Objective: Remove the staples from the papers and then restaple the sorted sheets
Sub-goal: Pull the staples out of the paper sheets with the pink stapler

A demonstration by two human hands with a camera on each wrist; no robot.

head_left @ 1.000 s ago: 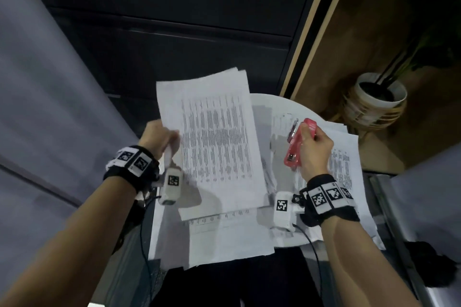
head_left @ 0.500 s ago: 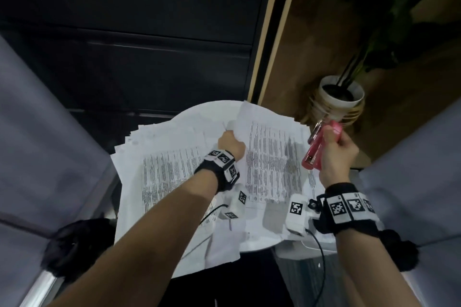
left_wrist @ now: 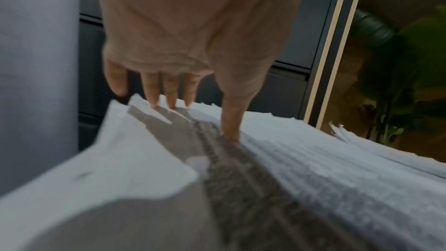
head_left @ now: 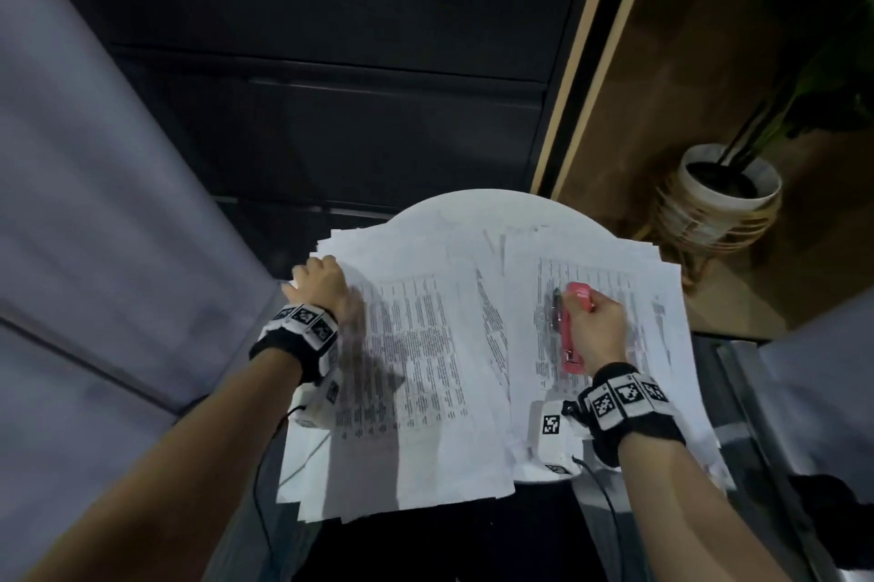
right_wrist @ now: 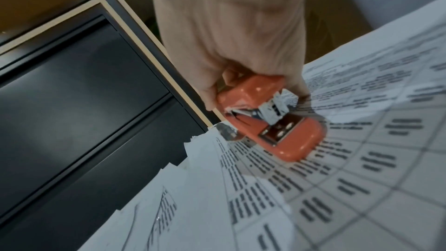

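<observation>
Printed white sheets lie spread in overlapping piles over a small round white table. My left hand rests on the far left corner of the left pile, straight fingers and thumb touching the paper. My right hand grips a pink-red stapler and holds it low over the right pile. In the right wrist view the stapler shows its metal anvil and mouth, with nothing between them.
A dark cabinet front stands behind the table. A white pot with a green plant sits on the brown floor at the right. Grey panels flank the table on both sides. Some sheets overhang the table's near edge.
My left hand laid its sheet on the left pile and now lies flat on that pile's far corner. My right hand lowered the stapler from mid-air to just above the right pile.
</observation>
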